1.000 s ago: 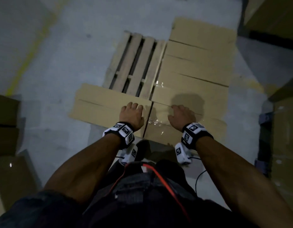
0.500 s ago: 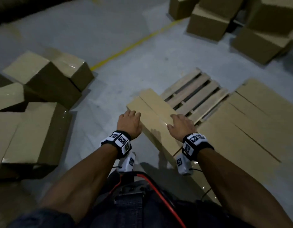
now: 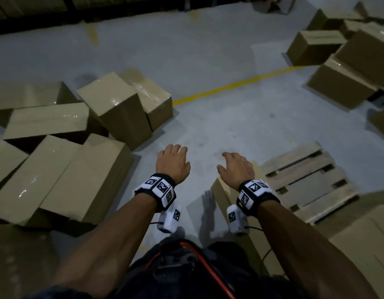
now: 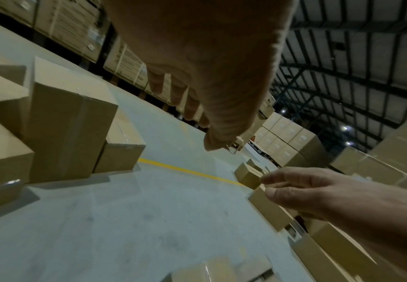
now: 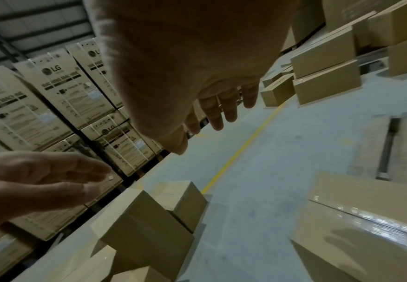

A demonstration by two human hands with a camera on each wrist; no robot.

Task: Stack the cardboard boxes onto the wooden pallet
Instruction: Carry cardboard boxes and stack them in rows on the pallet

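Note:
The wooden pallet (image 3: pixel 305 180) lies on the floor at the lower right, its slats partly bare. Flat cardboard boxes (image 3: pixel 359 240) sit on it, one (image 3: pixel 225 197) just under my right wrist. My left hand (image 3: pixel 172 162) and right hand (image 3: pixel 235 167) hover side by side above the grey floor, fingers relaxed and empty. A heap of loose cardboard boxes (image 3: pixel 63 165) lies to the left of my left hand. In the left wrist view my left hand (image 4: pixel 197 91) holds nothing; in the right wrist view my right hand (image 5: pixel 209 99) is empty too.
More cardboard boxes (image 3: pixel 346 67) are piled at the far right. A yellow floor line (image 3: pixel 232 86) runs across the concrete between the piles. Stacked printed cartons (image 5: pixel 53 99) line the dark back wall. Open floor (image 3: pixel 208 126) lies ahead of both hands.
Both hands have lifted off the box on the pallet, and my view has swung left, from the pallet to the loose boxes on the floor.

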